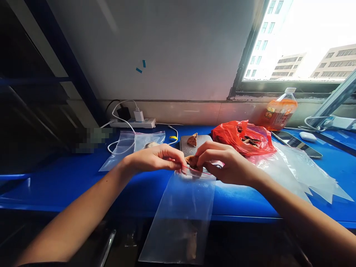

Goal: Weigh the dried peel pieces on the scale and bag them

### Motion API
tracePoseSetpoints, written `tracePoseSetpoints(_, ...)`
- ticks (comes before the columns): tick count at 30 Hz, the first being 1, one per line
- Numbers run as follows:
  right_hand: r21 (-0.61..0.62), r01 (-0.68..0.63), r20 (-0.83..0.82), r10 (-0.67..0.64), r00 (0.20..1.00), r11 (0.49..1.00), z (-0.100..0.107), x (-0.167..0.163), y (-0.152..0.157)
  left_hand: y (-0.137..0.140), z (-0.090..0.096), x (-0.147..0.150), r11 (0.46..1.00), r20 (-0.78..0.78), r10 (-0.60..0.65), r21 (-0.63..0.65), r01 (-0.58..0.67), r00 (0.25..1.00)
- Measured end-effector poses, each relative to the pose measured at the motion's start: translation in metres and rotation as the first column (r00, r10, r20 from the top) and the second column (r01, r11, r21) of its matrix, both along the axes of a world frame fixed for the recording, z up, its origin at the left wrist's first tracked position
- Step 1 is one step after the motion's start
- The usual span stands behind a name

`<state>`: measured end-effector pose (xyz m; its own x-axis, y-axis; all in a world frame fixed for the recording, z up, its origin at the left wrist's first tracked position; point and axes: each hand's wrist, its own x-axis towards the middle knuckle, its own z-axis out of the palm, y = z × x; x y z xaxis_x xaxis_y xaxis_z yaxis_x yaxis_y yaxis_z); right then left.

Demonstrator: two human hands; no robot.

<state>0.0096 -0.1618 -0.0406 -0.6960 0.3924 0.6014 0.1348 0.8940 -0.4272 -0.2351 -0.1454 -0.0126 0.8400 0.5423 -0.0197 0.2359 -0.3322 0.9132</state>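
Note:
My left hand (157,157) pinches the red-striped mouth of a clear zip bag (185,204), which hangs down past the table's front edge. A brown piece (191,244), blurred through the plastic, lies near the bag's bottom. At the bag's mouth, the fingers of my right hand (230,163) are closed on a rough brown dried piece (191,161); my fingers hide part of it. Just behind my hands, another brown dried piece (192,139) rests on a flat metal-topped scale (204,140).
A red plastic bag (230,137) holding dark dried pieces stands right of the scale. Flat clear bags (311,170) fan out before a tablet (303,142). Farther back are an orange drink bottle (282,111) and a white mouse (307,137). A power strip (139,123) with cables sits left.

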Motion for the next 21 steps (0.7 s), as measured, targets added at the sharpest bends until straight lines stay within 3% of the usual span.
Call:
tracePoseSetpoints(4, -0.040, -0.029, -0.021, 0.028, 0.999, 0.999, 0.003, 0.004, -0.003, 0.004, 0.000, -0.002, 0.999, 0.001, 0.010, 0.053, -0.010, 1.000)
tracePoseSetpoints(7, -0.154, -0.066, -0.042, 0.060, 0.997, 0.986, 0.007, 0.007, -0.006, 0.004, 0.002, -0.003, 0.993, 0.018, 0.052, 0.104, -0.054, 0.998)
tracePoseSetpoints(9, -0.204, -0.022, -0.098, 0.002, 0.995, 0.979, 0.008, 0.007, -0.002, 0.003, 0.003, -0.003, 0.992, 0.037, 0.070, 0.106, -0.073, 0.997)
tracePoseSetpoints(12, -0.110, 0.270, -0.137, -0.284, 0.949, 0.956, 0.004, 0.001, 0.023, 0.001, 0.003, -0.002, 0.995, 0.056, 0.048, 0.089, -0.053, 0.997)
tracePoseSetpoints(15, 0.082, 0.499, -0.014, -0.500, 0.866, 0.863, -0.005, -0.008, 0.059, 0.001, 0.001, -0.004, 0.994, 0.071, 0.010, 0.107, -0.017, 0.997)
tracePoseSetpoints(18, 0.121, 0.519, 0.128, -0.531, 0.837, 0.846, -0.013, -0.018, 0.086, 0.004, -0.001, -0.006, 0.990, 0.069, 0.020, 0.139, -0.029, 0.997)
tracePoseSetpoints(21, 0.074, 0.505, 0.152, -0.510, 0.847, 0.860, -0.014, -0.023, 0.090, 0.007, -0.001, -0.008, 0.990, 0.069, 0.055, 0.128, -0.063, 0.996)
